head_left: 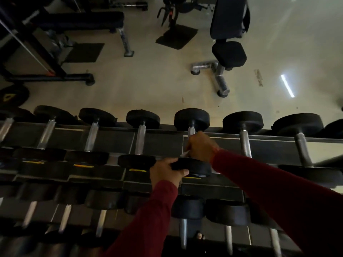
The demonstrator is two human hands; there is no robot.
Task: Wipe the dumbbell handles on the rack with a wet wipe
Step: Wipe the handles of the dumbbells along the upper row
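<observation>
Dumbbells (192,143) lie side by side across the rack (159,143), benches (229,52) standing on the floor (157,86) behind.

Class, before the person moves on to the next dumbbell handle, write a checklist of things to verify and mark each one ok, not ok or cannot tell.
1. Right hand wrapped round the handle: ok.
2. Left hand steadying the near weight head: ok.
3. Wipe in the right hand: cannot tell; only a pale sliver shows.
4. Dumbbell seated on the rack: ok.
5. Whole handle wiped: cannot tell.
6. Next handle free to reach: ok.
</observation>
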